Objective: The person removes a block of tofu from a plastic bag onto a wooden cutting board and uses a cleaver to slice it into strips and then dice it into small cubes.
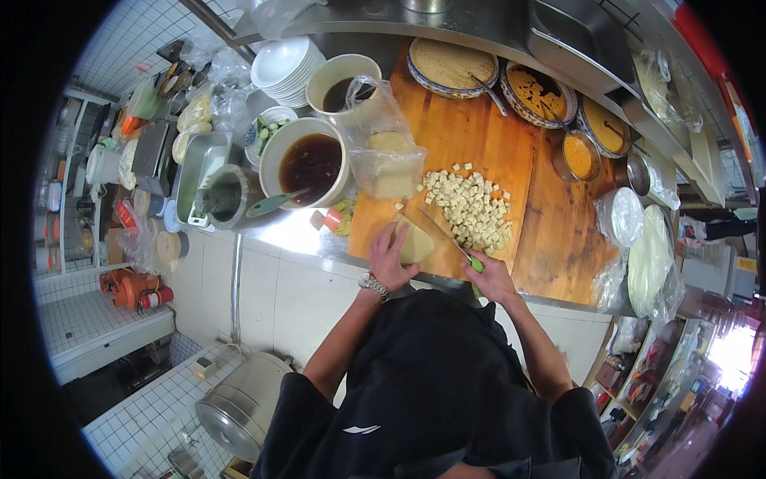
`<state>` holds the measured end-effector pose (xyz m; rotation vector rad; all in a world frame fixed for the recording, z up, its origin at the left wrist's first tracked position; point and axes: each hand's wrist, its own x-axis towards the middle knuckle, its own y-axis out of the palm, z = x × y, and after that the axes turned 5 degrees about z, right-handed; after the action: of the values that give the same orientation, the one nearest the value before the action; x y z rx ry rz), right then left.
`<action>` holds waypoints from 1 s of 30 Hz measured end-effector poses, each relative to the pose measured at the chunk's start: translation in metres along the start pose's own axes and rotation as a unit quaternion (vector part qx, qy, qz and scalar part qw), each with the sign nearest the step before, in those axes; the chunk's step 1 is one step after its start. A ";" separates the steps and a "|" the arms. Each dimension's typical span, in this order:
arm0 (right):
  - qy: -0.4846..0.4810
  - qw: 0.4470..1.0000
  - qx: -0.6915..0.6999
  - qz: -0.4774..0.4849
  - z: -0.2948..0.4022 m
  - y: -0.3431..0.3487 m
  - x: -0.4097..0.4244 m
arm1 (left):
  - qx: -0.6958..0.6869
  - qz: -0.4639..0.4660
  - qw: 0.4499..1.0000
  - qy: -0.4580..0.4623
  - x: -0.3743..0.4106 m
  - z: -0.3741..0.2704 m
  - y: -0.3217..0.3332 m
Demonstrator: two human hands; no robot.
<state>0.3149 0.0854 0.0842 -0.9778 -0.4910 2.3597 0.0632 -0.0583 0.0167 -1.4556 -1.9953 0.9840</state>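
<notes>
My left hand (390, 258) rests with spread fingers on a pale, tofu-like slab (414, 240) near the front edge of the wooden board (479, 143). In my right hand (491, 277) is the green handle of a knife (446, 230), its blade pointing up and left between the slab and a heap of small pale cubes (470, 206). One loose cube (398, 206) lies above the slab. Behind my left hand, a clear plastic bag (389, 161) holds more pale slabs.
Left of the board stand a tub of dark liquid (311, 164) with a green-handled utensil, a stone mortar (227, 197) and stacked white bowls (281, 66). Patterned bowls of paste (453, 63) line the back under a steel shelf (383, 24). Plastic-wrapped items (649, 263) stand at the right.
</notes>
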 end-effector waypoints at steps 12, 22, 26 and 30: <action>-0.009 0.999 0.039 0.009 0.041 0.004 -0.038 | 0.114 0.075 0.984 0.114 0.004 -0.023 -0.026; -0.043 0.999 -0.021 -0.010 0.065 0.017 -0.035 | 0.084 0.113 0.984 0.106 0.012 -0.008 -0.021; -0.064 0.997 -0.031 -0.012 0.054 0.025 -0.025 | 0.039 0.121 0.986 0.105 0.014 -0.008 -0.020; -0.016 0.993 -0.118 -0.006 0.043 0.045 -0.007 | 0.031 0.114 0.989 0.084 0.022 -0.012 -0.021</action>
<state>0.2726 0.0401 0.0932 -1.0377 -0.8004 2.3464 0.0527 -0.0382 0.0400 -1.6992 -1.6927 0.9717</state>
